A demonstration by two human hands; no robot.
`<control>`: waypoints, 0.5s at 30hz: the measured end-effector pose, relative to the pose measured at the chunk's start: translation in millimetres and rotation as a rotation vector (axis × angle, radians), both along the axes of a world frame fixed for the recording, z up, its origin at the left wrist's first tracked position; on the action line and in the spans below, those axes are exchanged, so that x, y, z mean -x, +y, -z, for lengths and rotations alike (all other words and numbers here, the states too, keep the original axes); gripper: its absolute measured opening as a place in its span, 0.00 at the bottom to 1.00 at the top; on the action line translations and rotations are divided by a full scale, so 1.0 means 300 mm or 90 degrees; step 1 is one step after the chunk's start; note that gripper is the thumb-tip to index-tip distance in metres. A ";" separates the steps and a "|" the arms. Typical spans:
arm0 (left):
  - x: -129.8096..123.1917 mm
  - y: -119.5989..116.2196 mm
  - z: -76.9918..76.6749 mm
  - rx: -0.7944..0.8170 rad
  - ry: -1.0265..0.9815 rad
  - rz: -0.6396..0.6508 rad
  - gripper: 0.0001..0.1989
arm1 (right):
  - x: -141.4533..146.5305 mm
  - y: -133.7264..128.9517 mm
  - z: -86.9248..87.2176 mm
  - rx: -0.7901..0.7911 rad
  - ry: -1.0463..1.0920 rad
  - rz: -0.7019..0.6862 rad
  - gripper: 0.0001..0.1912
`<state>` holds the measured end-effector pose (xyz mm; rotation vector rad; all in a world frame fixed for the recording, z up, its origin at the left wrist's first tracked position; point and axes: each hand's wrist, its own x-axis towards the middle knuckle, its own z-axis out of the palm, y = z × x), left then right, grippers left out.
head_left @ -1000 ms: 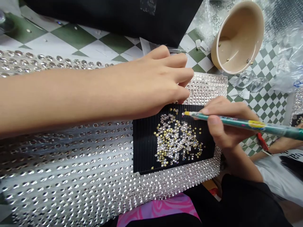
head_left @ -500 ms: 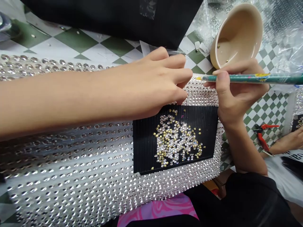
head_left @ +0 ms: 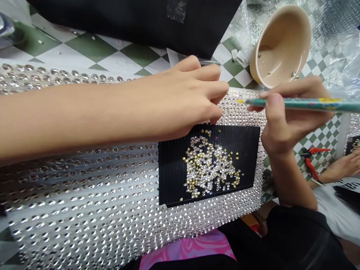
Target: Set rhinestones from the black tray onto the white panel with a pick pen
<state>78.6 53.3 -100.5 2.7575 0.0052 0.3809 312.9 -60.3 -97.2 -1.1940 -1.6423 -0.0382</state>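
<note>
My left hand [head_left: 199, 90] rests palm down on the rhinestone-covered sheet [head_left: 107, 225], fingers curled and bent under; whether they hold anything is hidden. My right hand [head_left: 292, 112] pinches a green pencil [head_left: 312, 104] with a yellow tip, which points left over the sheet's upper right part. Below my left hand a black ridged tray [head_left: 171, 172] lies on the sheet. Loose clear and gold-backed stones [head_left: 210, 168] are heaped on it.
A tilted beige bowl [head_left: 281, 45] with several stones stands beyond my right hand. A black box-like object [head_left: 135, 22] is at the top. Red-handled cutters [head_left: 311, 165] and another person's hand [head_left: 348, 163] are at the right. Clear plastic lies at the upper right.
My right hand and the pencil have moved to the right and slightly down, away from my left hand. More of the sheet and bowl shows. My left hand stays in place.
</note>
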 end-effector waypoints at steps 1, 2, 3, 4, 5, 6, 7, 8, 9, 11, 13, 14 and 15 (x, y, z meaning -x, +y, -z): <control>-0.001 -0.001 0.002 0.009 0.002 -0.008 0.22 | 0.013 -0.016 -0.012 0.000 0.007 -0.019 0.05; -0.003 -0.003 0.003 0.017 0.009 -0.015 0.22 | 0.028 -0.034 -0.027 0.034 0.008 -0.049 0.05; -0.004 -0.005 0.004 0.023 0.020 -0.020 0.23 | 0.045 -0.052 -0.042 0.084 0.002 -0.085 0.07; -0.005 -0.007 0.004 0.026 0.028 -0.023 0.23 | 0.062 -0.070 -0.057 0.144 -0.011 -0.121 0.09; -0.006 -0.009 0.003 0.025 0.034 -0.018 0.24 | 0.079 -0.084 -0.069 0.197 -0.026 -0.153 0.11; -0.006 -0.010 0.002 0.021 0.033 -0.012 0.24 | 0.093 -0.095 -0.077 0.234 -0.036 -0.179 0.12; -0.005 -0.011 0.001 0.013 0.025 -0.010 0.23 | 0.105 -0.101 -0.080 0.252 -0.045 -0.199 0.13; -0.004 -0.011 -0.001 0.004 0.011 -0.011 0.23 | 0.114 -0.103 -0.079 0.248 -0.047 -0.207 0.13; -0.004 -0.010 -0.003 -0.005 -0.001 -0.013 0.21 | 0.119 -0.103 -0.075 0.242 -0.046 -0.209 0.13; -0.002 -0.006 -0.007 -0.011 -0.005 -0.011 0.20 | 0.122 -0.098 -0.061 0.242 -0.039 -0.207 0.13; -0.001 0.000 -0.009 0.002 0.010 -0.001 0.20 | 0.118 -0.097 -0.049 0.240 -0.031 -0.208 0.13; -0.001 0.002 -0.010 0.010 0.013 0.007 0.20 | 0.115 -0.098 -0.046 0.243 -0.032 -0.206 0.13; -0.001 0.003 -0.010 0.017 0.014 0.011 0.20 | 0.110 -0.100 -0.045 0.255 -0.040 -0.203 0.13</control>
